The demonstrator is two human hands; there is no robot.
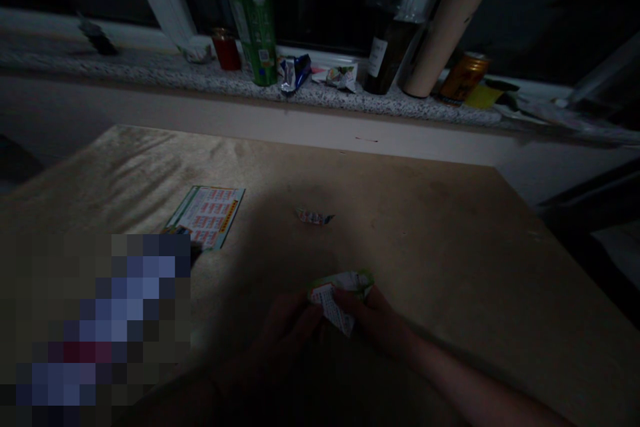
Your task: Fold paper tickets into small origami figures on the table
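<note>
Low in the middle of the head view, both my hands are closed on a crumpled printed packet (340,310), white and green with small dark text. My left hand (295,320) pinches its left edge. On the right side, my right hand (375,317) grips it with the thumb on top. Deep shadow hides much of the left hand and the packet's underside. Beyond the hands, a small twisted wrapper (315,216) lies on the table. A printed card with red number blocks like a calendar (213,210) rests to the left.
The table (425,227) reaches to the wall. On the granite sill (165,70) stand a green bottle-like container (257,33), a red jar (227,50), a blue wrapper (295,73), a dark cup (385,57), a tall tube (445,33) and an orange can (465,79). A pixelated patch covers the lower left.
</note>
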